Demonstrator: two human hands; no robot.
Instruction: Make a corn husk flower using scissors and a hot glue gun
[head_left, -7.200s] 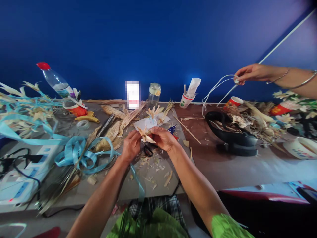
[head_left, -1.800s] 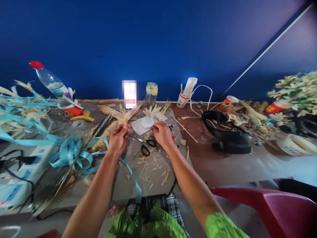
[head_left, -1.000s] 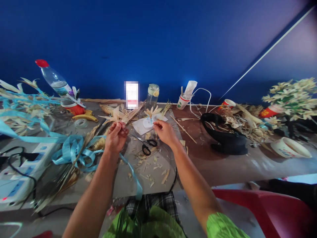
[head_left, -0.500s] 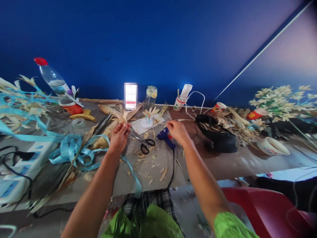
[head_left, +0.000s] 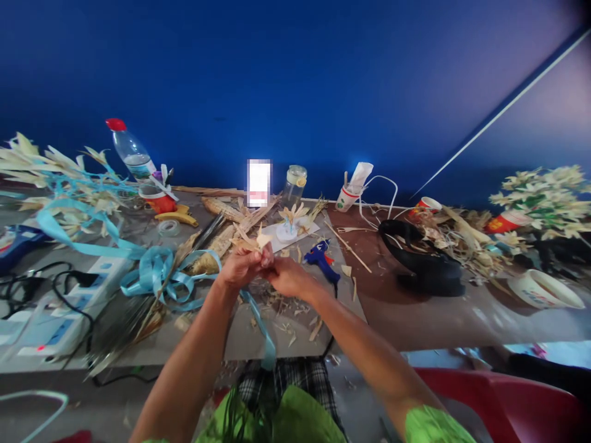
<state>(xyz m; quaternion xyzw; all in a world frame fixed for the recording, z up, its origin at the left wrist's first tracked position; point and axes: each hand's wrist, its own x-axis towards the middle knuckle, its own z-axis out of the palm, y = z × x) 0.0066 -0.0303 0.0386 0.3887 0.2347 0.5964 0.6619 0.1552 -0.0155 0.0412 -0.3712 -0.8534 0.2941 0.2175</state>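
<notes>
My left hand (head_left: 241, 269) pinches the base of a pale corn-husk flower (head_left: 252, 240), whose pointed petals stick up above the fingers. My right hand (head_left: 286, 278) meets it from the right, fingers closed against the flower's base. Both hands hover over a grey mat (head_left: 240, 332) strewn with husk scraps. A blue glue gun (head_left: 322, 256) lies just right of my right hand, its black cord running toward me. A finished husk flower stands on white paper (head_left: 290, 229) behind the hands.
Light-blue ribbon (head_left: 157, 277) loops to the left beside corn cobs (head_left: 217, 246). A white power strip (head_left: 50, 320) and cables lie far left. At the back stand a bottle (head_left: 132, 151), a jar (head_left: 295, 184) and paper cups (head_left: 347, 195). Right: a black object (head_left: 422, 261), husk flowers (head_left: 545, 197), a red chair (head_left: 498, 400).
My right hand has left the glue gun on the table and come back left to join my left hand on the husk flower. The view has shifted a little left.
</notes>
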